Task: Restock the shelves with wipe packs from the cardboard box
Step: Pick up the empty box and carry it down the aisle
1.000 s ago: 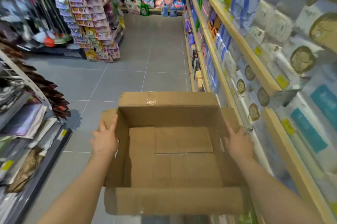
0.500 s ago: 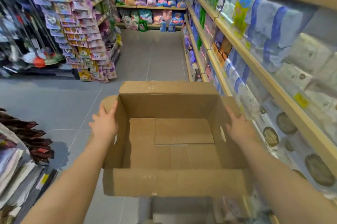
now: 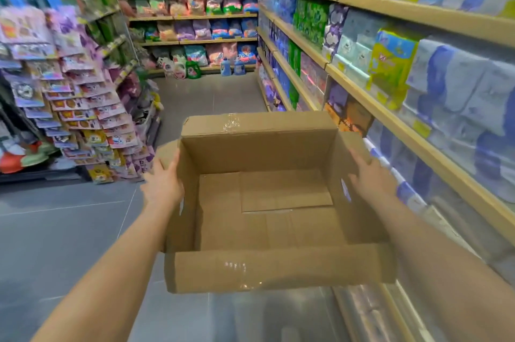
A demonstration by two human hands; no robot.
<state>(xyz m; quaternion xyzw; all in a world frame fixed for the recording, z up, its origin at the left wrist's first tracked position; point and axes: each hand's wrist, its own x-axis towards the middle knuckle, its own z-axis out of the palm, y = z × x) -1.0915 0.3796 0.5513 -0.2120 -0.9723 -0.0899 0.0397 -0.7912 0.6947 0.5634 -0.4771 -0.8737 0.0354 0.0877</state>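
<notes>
An open cardboard box (image 3: 264,202) hangs in front of me at waist height, and its inside holds nothing. My left hand (image 3: 163,185) presses flat against its left wall, fingers pointing up along the folded-out flap. My right hand (image 3: 370,174) presses the right wall the same way, with straight fingers. Wooden shelves (image 3: 404,124) run along my right, filled with blue and white wipe packs (image 3: 459,85). The box's right side is close to these shelves.
A hanging display rack of small packets (image 3: 78,96) stands to the left of the aisle. Detergent bottles (image 3: 192,70) sit on the floor below the far shelves. Grey tiled floor (image 3: 69,230) stretches ahead and to the left.
The view has lifted and moved forward along the aisle. The box stays between both hands, and the hands keep the same places on its side walls.
</notes>
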